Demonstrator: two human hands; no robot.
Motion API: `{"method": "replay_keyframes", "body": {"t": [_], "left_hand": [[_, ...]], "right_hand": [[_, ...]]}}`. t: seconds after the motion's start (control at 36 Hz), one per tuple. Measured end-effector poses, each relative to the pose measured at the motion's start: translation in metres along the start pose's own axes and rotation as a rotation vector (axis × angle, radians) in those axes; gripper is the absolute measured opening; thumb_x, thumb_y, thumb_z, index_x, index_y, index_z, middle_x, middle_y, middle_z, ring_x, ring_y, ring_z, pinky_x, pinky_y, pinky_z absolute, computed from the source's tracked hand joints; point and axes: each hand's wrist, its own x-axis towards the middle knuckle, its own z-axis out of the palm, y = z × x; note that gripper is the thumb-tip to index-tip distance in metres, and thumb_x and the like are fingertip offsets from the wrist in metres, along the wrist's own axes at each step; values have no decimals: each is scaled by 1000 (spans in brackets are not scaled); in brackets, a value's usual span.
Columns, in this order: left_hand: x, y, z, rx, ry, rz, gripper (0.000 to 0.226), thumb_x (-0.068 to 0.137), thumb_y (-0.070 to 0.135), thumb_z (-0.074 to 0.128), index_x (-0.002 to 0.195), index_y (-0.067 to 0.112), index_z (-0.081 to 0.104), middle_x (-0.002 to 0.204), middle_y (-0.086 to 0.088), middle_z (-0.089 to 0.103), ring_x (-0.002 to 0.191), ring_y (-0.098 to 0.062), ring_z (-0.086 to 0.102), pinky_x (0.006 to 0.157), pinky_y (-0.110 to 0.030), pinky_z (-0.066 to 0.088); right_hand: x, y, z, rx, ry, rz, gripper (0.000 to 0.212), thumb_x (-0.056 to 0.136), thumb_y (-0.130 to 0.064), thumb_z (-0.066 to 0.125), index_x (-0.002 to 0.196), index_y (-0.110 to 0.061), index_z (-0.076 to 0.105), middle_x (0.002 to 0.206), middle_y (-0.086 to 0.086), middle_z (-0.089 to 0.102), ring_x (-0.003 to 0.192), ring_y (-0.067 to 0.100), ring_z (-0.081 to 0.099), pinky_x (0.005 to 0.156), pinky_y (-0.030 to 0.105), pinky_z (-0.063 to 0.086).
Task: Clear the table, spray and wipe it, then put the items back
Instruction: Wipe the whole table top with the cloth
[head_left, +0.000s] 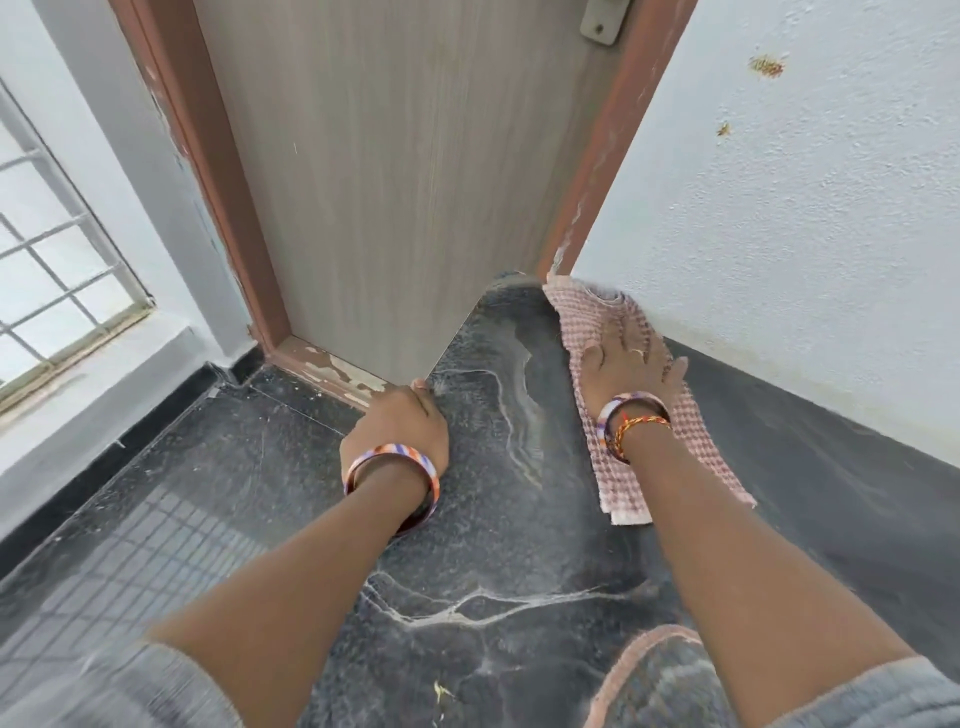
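A dark stone table top (498, 519) with pale veins fills the middle of the view. My right hand (626, 358) lies flat, fingers spread, pressing a pink checked cloth (675, 452) onto the far right part of the top, close to the white wall. The cloth's far end is bunched near the corner by the door frame. My left hand (402, 421) curls over the table's left edge near its far corner and holds that edge. Both wrists wear striped bangles. No other items rest on the table top.
A grey wooden door (395, 171) in a brown frame stands right behind the table. A white rough wall (805, 234) runs along the right. Dark floor tiles (171, 493) and a grilled window (47, 275) are at left. A pink-edged fabric (665, 675) sits at bottom right.
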Motion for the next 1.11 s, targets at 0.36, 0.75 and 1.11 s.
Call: {"method": "replay_keyframes", "body": {"t": [0.36, 0.75, 1.11], "left_hand": [[1, -4, -1, -8, -19, 7, 54, 99, 39, 14, 102, 9, 59, 105, -15, 66, 95, -34, 63, 79, -37, 46], [6, -3, 1, -27, -11, -14, 53, 99, 37, 15, 104, 9, 59, 108, -13, 67, 97, -34, 63, 81, -37, 45], [5, -6, 2, -49, 3, 6, 51, 99, 37, 16, 101, 10, 59, 104, -12, 67, 95, -34, 62, 75, -35, 40]], "right_hand": [[33, -73, 1, -35, 3, -401, 53, 100, -31, 18, 150, -20, 8, 159, 3, 6, 146, 23, 5, 119, 42, 2], [-36, -76, 9, -84, -18, -730, 52, 100, -30, 25, 150, -23, 10, 159, 1, 5, 146, 22, 3, 118, 38, 0], [31, -100, 9, -35, 0, -438, 51, 100, -29, 19, 150, -20, 9, 159, 6, 3, 146, 27, 3, 119, 43, 0]]}}
